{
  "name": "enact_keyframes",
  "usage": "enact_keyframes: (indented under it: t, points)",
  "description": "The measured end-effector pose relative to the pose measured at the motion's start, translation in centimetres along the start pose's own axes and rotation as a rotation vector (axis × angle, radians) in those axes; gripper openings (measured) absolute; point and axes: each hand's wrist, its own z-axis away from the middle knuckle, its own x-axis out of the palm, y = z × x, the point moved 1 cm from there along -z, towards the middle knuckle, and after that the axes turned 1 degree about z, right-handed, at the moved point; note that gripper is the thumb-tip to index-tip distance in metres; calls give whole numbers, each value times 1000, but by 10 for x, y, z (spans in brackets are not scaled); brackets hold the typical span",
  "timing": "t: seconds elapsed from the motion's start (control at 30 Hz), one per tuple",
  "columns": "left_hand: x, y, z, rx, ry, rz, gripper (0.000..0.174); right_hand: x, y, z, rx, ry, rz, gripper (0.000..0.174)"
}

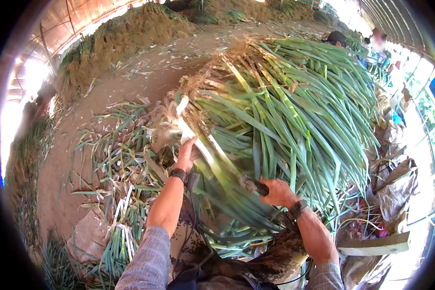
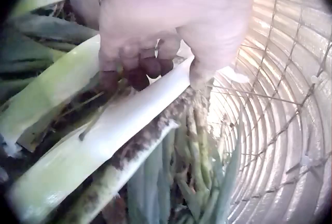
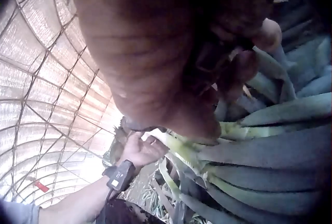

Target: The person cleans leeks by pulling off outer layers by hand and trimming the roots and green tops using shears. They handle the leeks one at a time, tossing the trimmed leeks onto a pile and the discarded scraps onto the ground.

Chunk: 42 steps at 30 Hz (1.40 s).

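My left hand (image 1: 185,155) pinches a thick white leek-like stalk (image 1: 198,143) near its root end. In the left wrist view, the thumb and curled fingers of that hand (image 2: 176,22) hold the pale stalk (image 2: 129,112), with a soil-marked one beside it. To the right, my right hand (image 1: 278,193) has its fingers curled round a dark object (image 1: 254,185), lying against the green part of the stalks. Shadow hides most of that object in the right wrist view, under the right hand (image 3: 150,58). Long green leaves (image 3: 259,154) spread beside this hand.
A large heap of green stalks (image 1: 314,106) lies ahead and to the right. Trimmed leaves and peelings (image 1: 125,164) cover the ground at left. A wooden board (image 1: 374,244) and crumpled sacking (image 1: 396,191) are at right. Another person's dark cap (image 1: 337,37) shows behind the heap.
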Motion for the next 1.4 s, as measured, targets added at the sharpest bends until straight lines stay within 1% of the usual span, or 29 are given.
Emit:
enact_keyframes:
  t: [0.07,0.1,0.17,0.2,0.27,0.33,0.37,0.4,0.47,0.5,0.53,0.57,0.6,0.67,0.7,0.73,0.8,0.87,0.93,1.0,1.03,1.1,1.13,1.2,1.23,1.27,1.33,1.37,1.4]
  points:
    - [19,6,10,86,-40,99,34,2,1,-3,-1,-46,63,42]
    - [17,6,7,118,-40,82,33,3,0,-2,-1,-48,61,42]
    - [13,6,3,158,-37,68,32,-1,-5,1,-91,-86,3,43]
    - [7,6,0,192,-74,17,32,-3,-9,1,-101,-86,5,43]
    - [6,11,4,229,-108,-40,32,-4,-14,4,-98,109,-10,44]
    - [36,26,29,290,-121,167,34,-8,-15,-1,-100,167,-7,45]
    - [49,29,39,314,-101,254,32,-13,-19,-4,-85,219,-27,44]
    - [64,36,57,331,-186,248,39,-16,-23,-7,-72,271,-46,43]
    - [80,39,79,159,-339,349,43,-14,-28,-14,-73,304,-52,43]
    - [84,33,79,160,-344,348,43,-14,-33,-17,-113,328,-80,44]
    - [88,26,78,124,-350,378,48,-15,-37,-21,-153,350,-109,46]
    - [88,20,77,88,-354,407,55,-17,-41,-22,-157,283,-104,48]
    - [85,17,76,88,-353,405,55,-14,-39,-24,-157,284,-106,48]
    - [82,16,76,-7,-403,464,60,-8,-38,-29,-194,269,-32,49]
    - [82,19,76,6,-361,446,62,-11,-41,-30,-112,217,-57,51]
    - [82,21,78,10,-362,446,62,-11,-42,-31,-115,218,-57,51]
    - [83,23,82,33,-410,377,64,-12,-43,-32,-131,301,-51,52]
    - [80,21,81,13,-402,362,65,-8,-44,-33,-148,316,-60,52]
    - [74,18,74,2,-473,406,66,-1,-39,-33,-160,329,-77,51]
    - [72,16,71,-12,-493,420,66,-4,-32,-37,-171,253,59,50]
    - [72,16,70,20,-537,368,66,-5,-32,-37,-174,260,60,50]
    - [73,19,72,52,-577,320,65,-10,-39,-33,-135,283,-67,50]
    - [72,22,72,85,-464,318,62,-9,-39,-31,-136,283,-65,50]
    - [71,30,70,151,-245,309,60,-8,-39,-28,-139,218,-31,49]
    - [63,32,62,195,-219,355,59,-7,-37,-27,-139,225,-30,49]
    - [62,41,60,259,-71,376,63,-5,-34,-25,-154,214,-52,46]
    - [52,59,65,148,59,378,68,-3,-32,-23,-183,205,-60,44]
    - [26,55,44,148,-10,344,72,-3,-33,-23,-183,214,-37,43]
    - [22,58,38,157,138,244,74,-3,-32,-22,-181,225,-14,42]
